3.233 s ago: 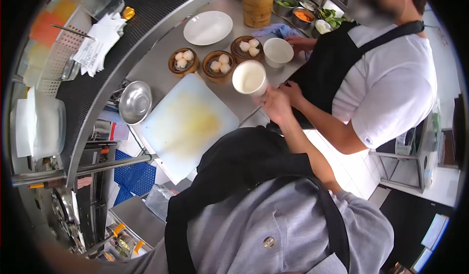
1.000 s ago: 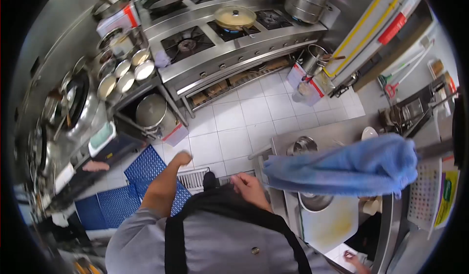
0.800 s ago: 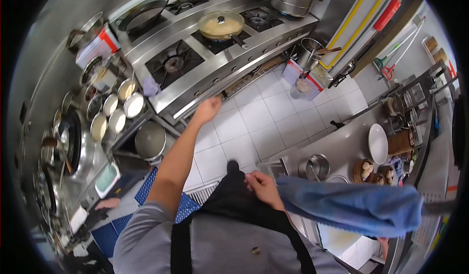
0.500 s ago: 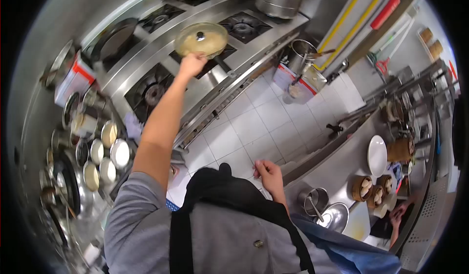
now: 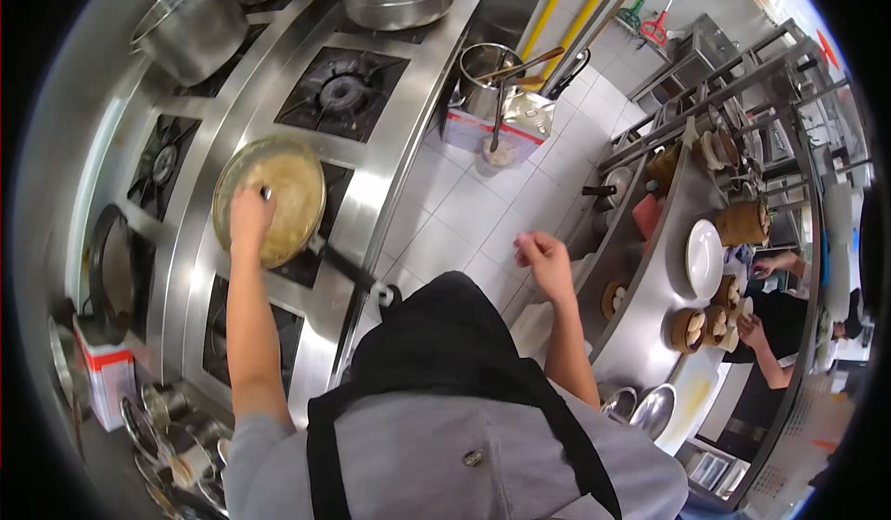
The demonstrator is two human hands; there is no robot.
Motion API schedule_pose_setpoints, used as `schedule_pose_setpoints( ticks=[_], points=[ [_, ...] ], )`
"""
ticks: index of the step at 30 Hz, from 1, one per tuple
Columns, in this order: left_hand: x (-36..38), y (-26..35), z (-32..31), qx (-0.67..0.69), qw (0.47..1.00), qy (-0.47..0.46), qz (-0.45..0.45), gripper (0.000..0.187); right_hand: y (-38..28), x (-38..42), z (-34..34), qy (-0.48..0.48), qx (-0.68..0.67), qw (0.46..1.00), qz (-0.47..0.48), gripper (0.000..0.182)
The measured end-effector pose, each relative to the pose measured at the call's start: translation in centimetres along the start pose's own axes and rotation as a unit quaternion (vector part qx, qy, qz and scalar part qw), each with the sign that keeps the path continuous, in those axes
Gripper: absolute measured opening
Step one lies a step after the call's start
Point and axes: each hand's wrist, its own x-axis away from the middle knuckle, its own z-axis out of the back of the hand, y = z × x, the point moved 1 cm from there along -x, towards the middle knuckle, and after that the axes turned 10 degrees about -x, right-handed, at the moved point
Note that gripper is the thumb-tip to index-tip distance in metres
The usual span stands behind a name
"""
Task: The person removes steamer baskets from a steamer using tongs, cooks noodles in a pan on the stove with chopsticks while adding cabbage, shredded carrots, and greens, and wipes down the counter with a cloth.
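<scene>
Left hand point(image 5: 249, 216): grip closed on knob of glass lid point(image 5: 270, 200) at 10 o'clock; right hand point(image 5: 546, 258): loosely curled, empty, 3 o'clock

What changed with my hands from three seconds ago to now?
The left hand reached out to the stove and now grips the knob of the glass lid on the pan. The right hand let go of the white cup and hangs empty. The lid stays on the pan.

White floor tiles point(image 5: 464, 209) run between my steel stove range point(image 5: 408, 121) and a long steel counter point(image 5: 650, 307). Yellow pipes point(image 5: 566, 10) climb the wall beyond the stove, and metal racks point(image 5: 742, 84) stand in bright light past the counter.
</scene>
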Motion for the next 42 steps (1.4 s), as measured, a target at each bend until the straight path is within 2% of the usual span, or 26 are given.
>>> schedule_pose_setpoints(
  ticks=[2, 4, 8, 10, 12, 13, 14, 16, 17, 18, 19, 20, 21, 23, 24, 25, 27, 30, 32, 33, 34, 35, 38, 39, 41, 42],
  points=[
    [0.0, -0.3, 0.6, 0.052, 0.999, -0.004, -0.003, 0.039, -1.1, -6.5, 3.1, 0.084, -0.005, 0.996, 0.037, 0.031],
    [-0.3, 1.2, 2.5, 0.055, 0.997, -0.035, 0.051, 0.039, -2.3, -14.9, 7.4, 0.133, -0.039, 0.988, 0.073, 0.029],
    [-0.9, 3.1, 3.1, 0.049, 0.994, -0.034, 0.093, 0.034, -4.5, -37.6, 15.3, 0.204, 0.065, 0.969, 0.123, 0.03],
    [-1.3, 4.5, 3.0, 0.015, 0.99, -0.038, 0.135, 0.032, -1.7, -50.8, 18.0, 0.199, 0.162, 0.961, 0.104, 0.031],
    [-1.4, 6.4, 3.1, -0.017, 0.987, -0.034, 0.158, 0.03, 6.5, -65.2, 21.3, 0.103, 0.416, 0.903, 0.029, 0.042],
    [-1.3, 8.1, 2.5, -0.02, 0.986, -0.039, 0.163, 0.03, 6.8, -67.0, 20.0, 0.078, 0.388, 0.914, -0.089, 0.049],
    [-1.1, 9.6, 2.3, 0.002, 0.978, -0.011, 0.208, 0.029, 7.4, -67.7, 18.5, 0.052, 0.353, 0.91, -0.21, 0.056],
    [-3.0, 14.7, 3.3, 0.048, 0.958, 0.005, 0.282, 0.027, 11.8, -71.5, 18.9, -0.057, 0.365, 0.909, -0.195, 0.066],
    [-4.0, 17.9, 3.8, 0.051, 0.961, 0.002, 0.271, 0.026, 12.4, -72.8, 18.8, -0.129, 0.388, 0.896, -0.171, 0.067],
    [-4.8, 20.6, 4.3, 0.052, 0.965, -0.003, 0.258, 0.025, 10.4, -72.4, 17.5, -0.094, 0.332, 0.902, -0.258, 0.046],
    [-5.4, 22.6, 4.7, 0.046, 0.973, -0.005, 0.225, 0.024, 10.1, -73.7, 17.3, -0.115, 0.461, 0.872, -0.116, 0.035],
    [-6.1, 24.5, 4.9, 0.042, 0.981, -0.006, 0.19, 0.023, 10.2, -75.1, 17.2, -0.129, 0.571, 0.81, 0.032, 0.027],
    [-7.1, 26.8, 5.5, 0.06, 0.979, -0.01, 0.195, 0.022, 4.2, -73.3, 15.3, -0.07, 0.578, 0.813, -0.013, 0.024],
    [-8.2, 28.9, 6.0, 0.06, 0.978, -0.035, 0.198, 0.022, 1.6, -76.7, 14.1, -0.134, 0.71, 0.69, 0.029, 0.024],
    [-8.4, 29.7, 6.2, 0.067, 0.976, -0.059, 0.199, 0.021, 1.0, -77.9, 13.6, -0.164, 0.76, 0.628, 0.038, 0.024],
    [-9.0, 30.6, 6.4, 0.057, 0.978, -0.061, 0.191, 0.021, 1.8, -79.9, 13.7, -0.169, 0.758, 0.629, 0.042, 0.024],
    [-9.8, 32.2, 6.5, 0.048, 0.977, -0.072, 0.197, 0.021, 4.2, -83.5, 14.7, -0.248, 0.807, 0.534, 0.033, 0.026],
    [-9.5, 33.7, 5.6, 0.052, 0.969, -0.086, 0.225, 0.02, 7.2, -85.9, 16.8, -0.242, 0.717, 0.648, -0.086, 0.029],
    [-9.6, 35.1, 5.3, 0.053, 0.985, -0.069, 0.152, 0.019, 7.6, -87.1, 17.0, -0.321, 0.705, 0.629, -0.057, 0.029],
    [-9.7, 35.6, 5.2, 0.068, 0.98, -0.099, 0.159, 0.019, 7.9, -87.1, 16.5, -0.329, 0.706, 0.625, -0.053, 0.029],
    [-9.8, 36.0, 5.1, 0.072, 0.977, -0.115, 0.167, 0.019, 7.6, -86.8, 16.3, -0.328, 0.737, 0.59, -0.037, 0.028],
    [-10.0, 36.5, 5.0, 0.078, 0.98, -0.103, 0.149, 0.019, 6.8, -86.7, 16.2, -0.323, 0.766, 0.556, -0.018, 0.028],
    [-11.6, 38.8, 4.0, 0.12, 0.987, -0.067, 0.08, 0.019, 2.9, -83.3, 14.4, -0.31, 0.797, 0.516, 0.047, 0.025],
    [-12.2, 39.9, 3.2, 0.163, 0.978, -0.092, 0.088, 0.024, -0.7, -80.3, 13.2, -0.312, 0.81, 0.483, 0.116, 0.024],
    [-14.2, 43.2, 1.7, 0.232, 0.97, -0.072, 0.024, 0.053, -9.3, -73.2, 12.5, -0.324, 0.801, 0.392, 0.315, 0.023],
    [-15.0, 44.9, 0.2, 0.249, 0.966, -0.062, -0.022, 0.069, -15.7, -67.7, 10.5, -0.313, 0.809, 0.436, 0.239, 0.023]
  ],
)
